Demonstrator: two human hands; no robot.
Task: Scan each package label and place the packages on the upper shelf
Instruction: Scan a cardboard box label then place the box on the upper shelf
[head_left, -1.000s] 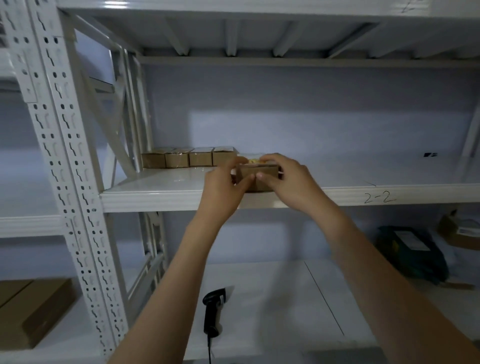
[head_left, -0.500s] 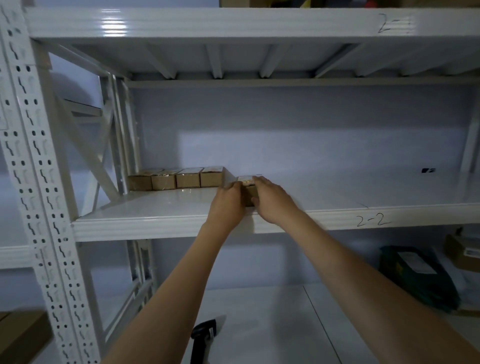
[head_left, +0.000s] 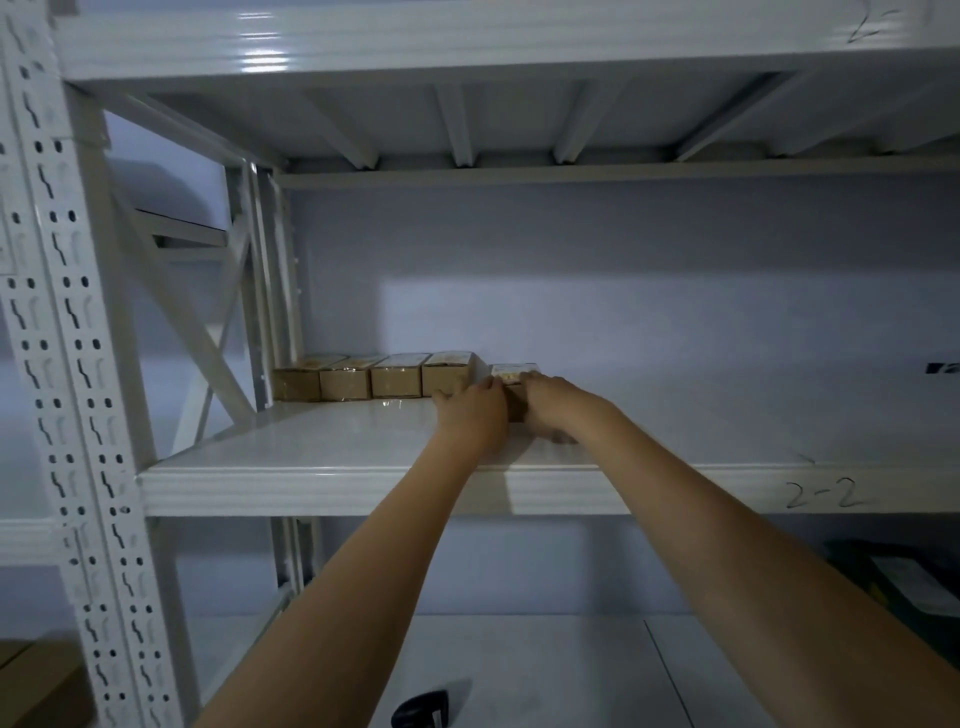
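A small brown cardboard package (head_left: 513, 375) with a pale label on top sits on the white upper shelf (head_left: 322, 452), just right of a row of several like packages (head_left: 395, 382). My left hand (head_left: 470, 415) grips its left side and my right hand (head_left: 553, 408) grips its right side. Most of the package is hidden behind my fingers. The black handheld scanner (head_left: 423, 709) lies on the lower shelf at the bottom edge of the view.
White steel uprights (head_left: 67, 364) with slots stand at the left. The shelf beam bears the mark "2-2" (head_left: 823, 493). A dark green parcel (head_left: 904, 587) lies lower right, and a brown carton (head_left: 36, 686) lower left. Another shelf (head_left: 467, 41) spans overhead.
Both hands have carried the package from the shelf's front edge deeper in, up to the right end of the row. The view has tilted upward.
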